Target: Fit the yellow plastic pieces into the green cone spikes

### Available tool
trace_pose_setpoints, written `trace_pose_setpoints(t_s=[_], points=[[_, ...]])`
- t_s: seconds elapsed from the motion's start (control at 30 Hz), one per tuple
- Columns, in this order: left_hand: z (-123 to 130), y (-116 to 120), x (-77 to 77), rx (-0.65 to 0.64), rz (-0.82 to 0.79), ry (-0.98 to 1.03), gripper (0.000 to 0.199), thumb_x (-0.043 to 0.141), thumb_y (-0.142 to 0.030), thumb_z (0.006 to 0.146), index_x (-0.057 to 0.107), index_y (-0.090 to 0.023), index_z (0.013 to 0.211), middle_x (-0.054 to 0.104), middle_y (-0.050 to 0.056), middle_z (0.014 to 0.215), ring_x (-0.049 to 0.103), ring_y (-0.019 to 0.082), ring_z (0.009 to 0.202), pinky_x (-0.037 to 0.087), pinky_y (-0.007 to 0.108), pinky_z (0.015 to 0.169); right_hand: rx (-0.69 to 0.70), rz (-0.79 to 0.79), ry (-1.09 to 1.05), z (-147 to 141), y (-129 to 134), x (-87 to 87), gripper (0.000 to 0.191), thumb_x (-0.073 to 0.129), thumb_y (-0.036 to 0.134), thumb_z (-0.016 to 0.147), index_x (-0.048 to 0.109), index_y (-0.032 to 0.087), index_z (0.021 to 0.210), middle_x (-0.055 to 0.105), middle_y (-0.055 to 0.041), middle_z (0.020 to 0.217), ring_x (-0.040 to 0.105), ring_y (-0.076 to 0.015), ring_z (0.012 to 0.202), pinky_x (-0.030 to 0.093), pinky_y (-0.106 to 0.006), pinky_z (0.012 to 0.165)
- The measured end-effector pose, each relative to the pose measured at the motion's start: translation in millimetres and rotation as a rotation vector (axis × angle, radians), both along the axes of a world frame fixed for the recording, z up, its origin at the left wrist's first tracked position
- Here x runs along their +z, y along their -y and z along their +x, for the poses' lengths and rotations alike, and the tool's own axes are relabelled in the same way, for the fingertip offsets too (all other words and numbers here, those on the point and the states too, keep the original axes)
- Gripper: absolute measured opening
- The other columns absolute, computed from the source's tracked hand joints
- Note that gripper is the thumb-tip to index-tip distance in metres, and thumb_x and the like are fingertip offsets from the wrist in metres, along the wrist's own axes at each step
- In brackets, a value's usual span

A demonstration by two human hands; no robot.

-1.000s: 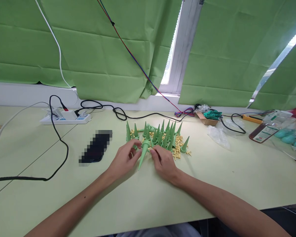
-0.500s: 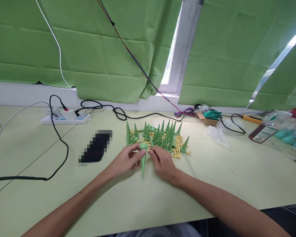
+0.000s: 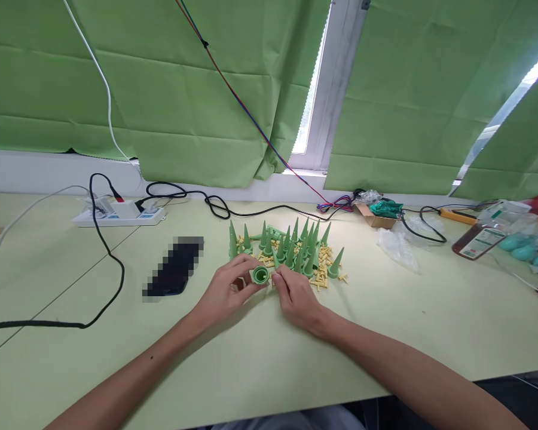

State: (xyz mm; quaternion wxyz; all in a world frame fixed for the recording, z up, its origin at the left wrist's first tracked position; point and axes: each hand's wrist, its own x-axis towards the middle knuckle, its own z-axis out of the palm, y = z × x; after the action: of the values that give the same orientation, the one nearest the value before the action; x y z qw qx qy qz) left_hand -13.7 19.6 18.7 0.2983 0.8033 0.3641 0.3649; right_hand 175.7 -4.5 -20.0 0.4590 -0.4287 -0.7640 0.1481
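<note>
A green plastic spike (image 3: 260, 275) is held between the thumb and fingers of my left hand (image 3: 228, 286), its hollow round end turned up toward me. Close to its right side, my right hand (image 3: 298, 298) is closed in a pinch. At its fingertips there seems to be a small yellow piece, mostly hidden. Just beyond both hands stand several more green spikes (image 3: 289, 255), points up. Loose small yellow plastic pieces (image 3: 325, 263) lie among and beside them.
A dark phone-like object (image 3: 174, 269), blurred out, lies left of my hands. A white power strip (image 3: 121, 215) with black cables is at the back left. On the right are a plastic bag (image 3: 399, 248), a small cardboard box (image 3: 376, 216) and a brown bottle (image 3: 477, 239).
My left hand has turned the spike from pointing down toward me to showing its hollow end. The right hand stays nearly in place, pinching beside it.
</note>
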Motion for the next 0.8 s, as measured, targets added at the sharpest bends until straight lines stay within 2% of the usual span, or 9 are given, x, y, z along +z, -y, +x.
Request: trace_pose_setpoints(t_s=[0.2,0.3,0.43,0.57,0.67,0.8], points=[[1.0,0.7,-1.5,0.025,0.047,-0.022,0.017,0.06,-0.028,0.088,0.066,-0.02,0.103,0.061,0.004,0.1,0.056,0.012,0.069,0.047,0.02,0.054,-0.005,0.019,-0.02,-0.7,-0.4,0.0,0.028,0.035,0.03,0.102,0.038,0.023,0.075,0.042,0.0036,0.065,0.035,-0.0126,0.054,0.027,-0.026,0.054],[2.1,0.9,-2.0,0.078,-0.014,-0.025,0.025,0.063,-0.03,0.085,0.061,-0.02,0.108,0.063,0.003,0.092,0.056,0.012,0.065,0.047,0.021,0.052,-0.011,0.042,-0.028,-1.1,-0.4,0.7,0.027,0.036,0.029,0.103,0.042,0.022,0.077,0.045,0.0029,0.066,0.038,-0.0128,0.055,0.029,-0.025,0.055],[2.4,-0.1,-1.1,0.052,-0.168,0.003,0.021,0.06,-0.039,0.087,0.062,-0.018,0.093,0.059,-0.001,0.072,0.054,0.012,0.058,0.046,0.022,0.052,-0.034,0.072,-0.031,-1.4,-0.2,1.7,0.026,0.036,0.029,0.103,0.048,0.021,0.081,0.051,0.0014,0.069,0.045,-0.0134,0.058,0.033,-0.025,0.057],[2.3,-3.1,-0.1,-0.011,-0.374,0.088,0.041,0.049,-0.053,0.093,0.057,-0.017,0.075,0.055,-0.002,0.059,0.048,0.01,0.046,0.039,0.021,0.044,-0.042,0.087,-0.023,-1.6,-0.2,2.4,0.027,0.036,0.03,0.104,0.053,0.02,0.085,0.056,-0.0003,0.072,0.05,-0.0141,0.061,0.036,-0.025,0.06],[3.1,-5.5,-0.6,-0.032,-0.537,0.177,0.053,0.045,-0.064,0.093,0.055,-0.016,0.072,0.056,0.0,0.056,0.051,0.012,0.043,0.041,0.023,0.041,-0.022,0.094,-0.008,-1.5,0.2,2.4,0.027,0.036,0.03,0.104,0.054,0.02,0.085,0.058,-0.0014,0.075,0.052,-0.0146,0.064,0.038,-0.026,0.061],[4.6,-6.3,-1.6,-0.109,-0.727,0.261,0.053,0.052,-0.065,0.09,0.06,-0.014,0.075,0.06,0.003,0.059,0.055,0.013,0.047,0.042,0.023,0.04,0.016,0.066,0.011,-0.9,1.0,1.9,0.028,0.035,0.029,0.104,0.053,0.021,0.086,0.059,-0.0024,0.077,0.053,-0.0152,0.065,0.038,-0.026,0.062]])
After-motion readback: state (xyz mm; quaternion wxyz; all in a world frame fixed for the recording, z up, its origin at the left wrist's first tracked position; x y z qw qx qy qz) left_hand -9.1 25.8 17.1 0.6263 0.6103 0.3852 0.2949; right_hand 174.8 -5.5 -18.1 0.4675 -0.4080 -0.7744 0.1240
